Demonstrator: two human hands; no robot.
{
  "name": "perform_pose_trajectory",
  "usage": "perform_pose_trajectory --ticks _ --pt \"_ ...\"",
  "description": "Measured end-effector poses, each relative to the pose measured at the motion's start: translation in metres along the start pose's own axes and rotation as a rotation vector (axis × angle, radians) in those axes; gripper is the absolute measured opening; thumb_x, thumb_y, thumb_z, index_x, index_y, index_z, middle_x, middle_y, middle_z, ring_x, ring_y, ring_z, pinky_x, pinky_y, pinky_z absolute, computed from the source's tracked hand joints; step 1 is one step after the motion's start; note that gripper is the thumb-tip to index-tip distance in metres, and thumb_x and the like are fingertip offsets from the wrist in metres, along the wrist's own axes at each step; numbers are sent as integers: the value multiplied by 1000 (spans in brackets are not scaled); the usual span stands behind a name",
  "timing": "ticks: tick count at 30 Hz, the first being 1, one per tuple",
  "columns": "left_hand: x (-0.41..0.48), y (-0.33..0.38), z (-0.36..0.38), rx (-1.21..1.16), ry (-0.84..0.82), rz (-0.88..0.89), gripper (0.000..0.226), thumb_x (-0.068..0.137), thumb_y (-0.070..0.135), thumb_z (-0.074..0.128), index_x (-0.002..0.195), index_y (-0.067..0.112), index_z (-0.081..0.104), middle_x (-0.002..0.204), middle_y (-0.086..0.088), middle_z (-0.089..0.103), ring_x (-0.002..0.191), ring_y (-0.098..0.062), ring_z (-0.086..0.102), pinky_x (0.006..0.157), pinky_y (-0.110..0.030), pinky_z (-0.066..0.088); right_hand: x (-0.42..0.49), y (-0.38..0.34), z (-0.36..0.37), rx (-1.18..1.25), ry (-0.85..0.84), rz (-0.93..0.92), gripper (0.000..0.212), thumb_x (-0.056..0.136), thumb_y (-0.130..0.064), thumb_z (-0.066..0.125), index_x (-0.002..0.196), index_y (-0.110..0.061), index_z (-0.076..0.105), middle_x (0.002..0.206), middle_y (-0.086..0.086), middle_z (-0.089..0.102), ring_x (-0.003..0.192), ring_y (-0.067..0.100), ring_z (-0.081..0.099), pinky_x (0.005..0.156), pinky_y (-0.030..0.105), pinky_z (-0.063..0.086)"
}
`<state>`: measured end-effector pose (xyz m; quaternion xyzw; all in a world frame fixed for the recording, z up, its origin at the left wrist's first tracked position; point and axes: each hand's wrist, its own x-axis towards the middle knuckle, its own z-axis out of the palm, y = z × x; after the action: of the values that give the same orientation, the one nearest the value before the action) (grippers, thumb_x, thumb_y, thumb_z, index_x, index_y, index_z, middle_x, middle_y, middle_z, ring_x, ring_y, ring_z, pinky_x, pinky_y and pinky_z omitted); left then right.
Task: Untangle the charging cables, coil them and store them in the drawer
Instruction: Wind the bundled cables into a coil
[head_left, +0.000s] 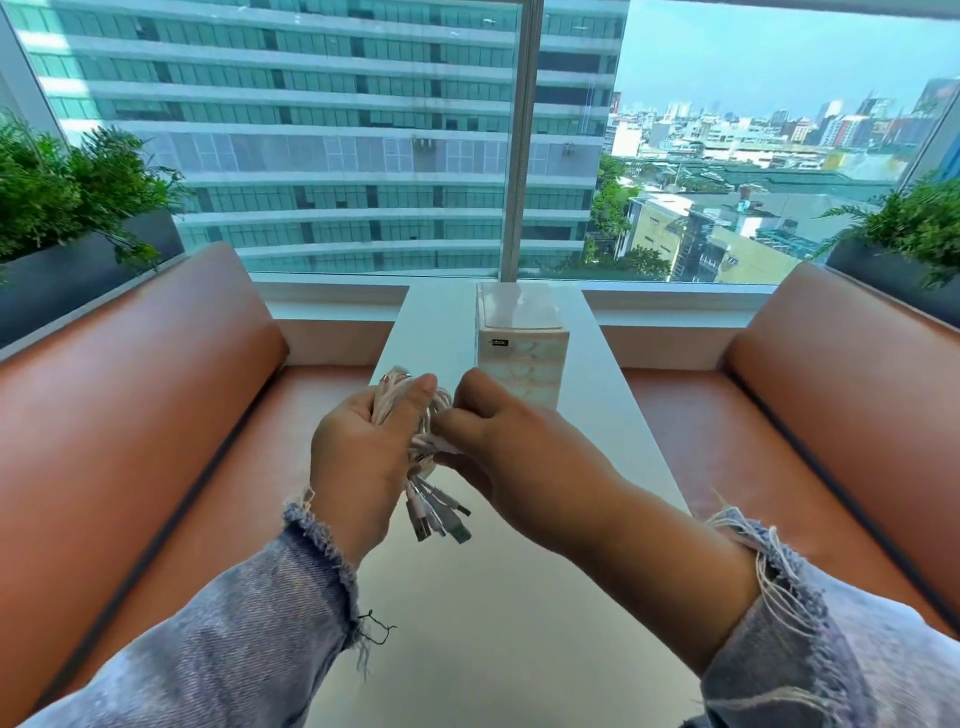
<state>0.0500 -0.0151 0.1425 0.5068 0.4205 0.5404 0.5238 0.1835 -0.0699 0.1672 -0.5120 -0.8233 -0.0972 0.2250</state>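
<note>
Held above the table (467, 623) at mid-frame, a bundle of white cables (427, 446) sits in the left hand (363, 457), whose fingers and thumb are wrapped round it, while the right hand (519, 457), fingers curled, pinches strands on the bundle's right side. The bundle's long axis runs almost straight up and down the frame, loops at the top and plugs (441, 514) dangling at the bottom. The drawer unit (522, 353) stands on the table just beyond the knuckles, up-frame and slightly right of centre, so the right hand is the nearer one to it. Its drawers appear closed. The left palm covers the middle of the bundle and the right fingertips are tucked out of sight, so the number of cables, and whether any knots remain, cannot be made out.
</note>
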Motion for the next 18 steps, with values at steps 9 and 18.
perform_pose_trajectory --ticks 9,18 --pt "3 18 5 -141 -56 -272 30 89 38 62 90 8 63 45 2 50 32 -8 36 37 -16 34 21 -1 -20 311 -50 106 21 84 -19 70 104 -14 70 89 -2 45 75 15 52 68 24 40" --pt "8 18 -6 -302 -154 -367 36 93 33 53 64 15 64 40 4 41 31 -7 28 37 -16 31 12 31 -18 1217 129 662 21 96 -27 52 98 -11 65 72 -1 48 59 15 46 53 27 39"
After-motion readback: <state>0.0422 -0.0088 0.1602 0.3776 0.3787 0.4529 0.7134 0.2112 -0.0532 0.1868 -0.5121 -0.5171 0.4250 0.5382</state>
